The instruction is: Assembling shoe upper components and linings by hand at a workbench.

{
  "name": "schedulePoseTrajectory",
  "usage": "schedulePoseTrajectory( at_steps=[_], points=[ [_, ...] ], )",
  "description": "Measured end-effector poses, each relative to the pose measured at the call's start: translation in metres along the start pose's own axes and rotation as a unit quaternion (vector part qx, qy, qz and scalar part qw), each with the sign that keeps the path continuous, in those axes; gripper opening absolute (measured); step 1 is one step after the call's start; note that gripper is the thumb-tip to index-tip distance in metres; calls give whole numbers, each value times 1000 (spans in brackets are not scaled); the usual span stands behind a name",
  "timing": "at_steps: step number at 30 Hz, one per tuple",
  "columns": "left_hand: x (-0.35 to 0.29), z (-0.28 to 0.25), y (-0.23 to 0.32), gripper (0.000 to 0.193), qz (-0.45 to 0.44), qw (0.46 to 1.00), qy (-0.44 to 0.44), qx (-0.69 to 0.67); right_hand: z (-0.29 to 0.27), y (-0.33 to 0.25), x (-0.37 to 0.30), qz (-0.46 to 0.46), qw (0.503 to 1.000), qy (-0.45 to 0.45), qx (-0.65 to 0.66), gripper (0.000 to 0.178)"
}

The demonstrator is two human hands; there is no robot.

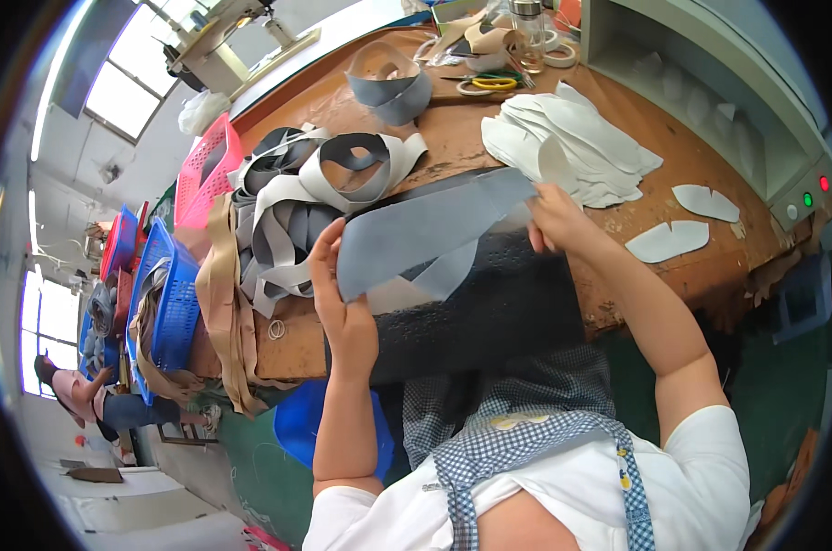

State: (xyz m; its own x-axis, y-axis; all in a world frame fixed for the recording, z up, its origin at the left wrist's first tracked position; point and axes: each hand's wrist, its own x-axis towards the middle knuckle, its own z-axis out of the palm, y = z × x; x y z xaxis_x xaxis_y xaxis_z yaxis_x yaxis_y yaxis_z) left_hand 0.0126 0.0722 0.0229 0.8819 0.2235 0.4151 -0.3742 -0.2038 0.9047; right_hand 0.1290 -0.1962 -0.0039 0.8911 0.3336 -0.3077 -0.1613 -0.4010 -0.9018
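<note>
A curved blue-grey piece of sheet material (416, 230) is stretched between my hands above a black mat (489, 312) at the table's near edge. My left hand (344, 308) grips its left end, thumb and fingers on either side. Its right end is pinched in my right hand (558, 219), whose fingertips are partly hidden. The strip loops back below, where a paler underside or lining shows. Beyond my right hand lies a pile of white cut pieces (567, 142). Two single white pieces (668, 241) rest to its right.
Tangled grey, white and tan strips (287, 211) cover the table's left. Behind stand a rolled grey band (393, 92), yellow-handled scissors (492, 84) and a glass jar (528, 37). A pale machine housing (747, 101) borders the right. Baskets (173, 298) and another person (95, 395) are left.
</note>
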Motion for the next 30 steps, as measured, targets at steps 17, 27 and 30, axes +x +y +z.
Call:
schedulePoseTrajectory(
  at_steps=[17,27,30],
  points=[
    [-27,-10,-15,93,193,889,-256,327,-13,24,49,-289,911,190,-227,30],
    [42,-192,-81,19,13,798,204,567,26,65,-50,-245,943,208,-81,17],
    [45,-277,-105,23,-22,609,270,746,20,74,-59,-198,958,205,-17,18]
  ],
)
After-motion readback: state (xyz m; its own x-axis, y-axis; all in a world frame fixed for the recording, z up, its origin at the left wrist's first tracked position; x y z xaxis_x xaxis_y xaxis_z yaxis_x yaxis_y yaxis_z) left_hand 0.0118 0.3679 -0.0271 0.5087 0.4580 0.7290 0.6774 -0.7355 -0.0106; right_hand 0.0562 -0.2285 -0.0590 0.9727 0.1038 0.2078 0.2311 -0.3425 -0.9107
